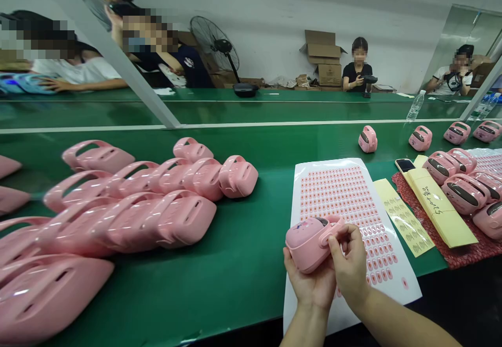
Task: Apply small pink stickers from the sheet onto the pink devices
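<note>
A small pink plastic device with a carry handle [308, 250] is held up over the sheet, its dark window and printed front partly turned away. My left hand [316, 284] cups it from below, fingers wrapped around its base. The thumb and fingers of my right hand [349, 263] are closed at the handle's near end; whether a small sticker is between them is hidden. Beneath both hands lies a white sheet of small oval pink-and-red stickers [333, 195], with some spots bare toward its lower part.
Rows of pink devices [186, 219] cover the green table [235, 284] at left. More pink devices [466, 193] sit at right on red bubble wrap [451, 258], beside yellow paper [443, 206], a yellow label sheet [406, 219] and a phone [403, 165]. Several people work beyond.
</note>
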`<state>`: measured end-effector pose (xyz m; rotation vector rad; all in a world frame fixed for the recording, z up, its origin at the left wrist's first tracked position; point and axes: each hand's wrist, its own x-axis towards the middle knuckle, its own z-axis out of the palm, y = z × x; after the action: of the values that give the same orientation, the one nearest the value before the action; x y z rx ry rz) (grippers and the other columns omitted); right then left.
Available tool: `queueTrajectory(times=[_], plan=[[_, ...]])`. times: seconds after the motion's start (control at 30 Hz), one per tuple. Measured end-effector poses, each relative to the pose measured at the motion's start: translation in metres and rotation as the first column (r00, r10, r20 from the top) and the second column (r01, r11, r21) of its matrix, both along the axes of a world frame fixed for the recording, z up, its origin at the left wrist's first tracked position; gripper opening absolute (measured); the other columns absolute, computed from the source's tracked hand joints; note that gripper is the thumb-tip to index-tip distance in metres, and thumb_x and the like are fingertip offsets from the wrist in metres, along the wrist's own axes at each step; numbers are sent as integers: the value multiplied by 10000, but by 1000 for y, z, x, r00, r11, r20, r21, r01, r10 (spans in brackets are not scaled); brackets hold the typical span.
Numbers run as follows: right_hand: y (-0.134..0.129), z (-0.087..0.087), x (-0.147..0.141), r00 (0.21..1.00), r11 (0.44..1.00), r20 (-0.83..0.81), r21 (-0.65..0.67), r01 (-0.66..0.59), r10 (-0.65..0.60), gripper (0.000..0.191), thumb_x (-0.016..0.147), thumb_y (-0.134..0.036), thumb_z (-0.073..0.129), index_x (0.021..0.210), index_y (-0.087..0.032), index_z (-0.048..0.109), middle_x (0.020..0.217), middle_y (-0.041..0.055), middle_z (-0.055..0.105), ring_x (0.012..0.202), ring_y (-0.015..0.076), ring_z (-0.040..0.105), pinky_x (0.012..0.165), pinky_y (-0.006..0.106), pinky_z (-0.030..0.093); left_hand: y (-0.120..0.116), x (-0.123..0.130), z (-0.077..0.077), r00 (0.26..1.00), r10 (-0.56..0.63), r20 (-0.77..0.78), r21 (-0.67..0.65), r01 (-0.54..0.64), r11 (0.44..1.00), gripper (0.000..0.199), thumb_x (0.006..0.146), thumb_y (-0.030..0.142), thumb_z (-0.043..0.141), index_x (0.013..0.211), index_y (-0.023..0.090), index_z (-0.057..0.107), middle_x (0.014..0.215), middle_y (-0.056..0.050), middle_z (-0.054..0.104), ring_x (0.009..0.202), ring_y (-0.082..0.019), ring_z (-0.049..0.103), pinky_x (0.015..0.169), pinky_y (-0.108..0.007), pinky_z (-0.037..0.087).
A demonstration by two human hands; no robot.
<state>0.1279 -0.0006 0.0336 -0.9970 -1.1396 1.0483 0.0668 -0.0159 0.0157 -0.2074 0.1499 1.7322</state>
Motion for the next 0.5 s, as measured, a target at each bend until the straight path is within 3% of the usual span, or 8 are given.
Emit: queueTrajectory(times=[0.27, 0.5], plan=[[3, 4, 0, 999, 998, -5, 39, -42, 42, 69, 789, -205, 547, 814, -217, 484, 728, -20, 604, 658, 133, 595, 639, 279, 469, 2, 0, -3, 1000, 21, -7, -64, -22, 998, 443, 725, 363, 558, 1091, 118, 603, 1036, -181, 684, 893, -262, 670, 854, -390, 501], [5, 4, 1, 996, 997, -66, -22, -69, 68, 99, 766, -253, 566, 801, -220, 480, 736, -19, 586, 648, 134, 607, 646, 287, 496, 1, -2, -10, 1000, 4, 20, -68, -3, 998, 470, 747, 371, 527, 1163, 156, 562, 1052, -157, 677, 946, -276, 652, 869, -403, 490]])
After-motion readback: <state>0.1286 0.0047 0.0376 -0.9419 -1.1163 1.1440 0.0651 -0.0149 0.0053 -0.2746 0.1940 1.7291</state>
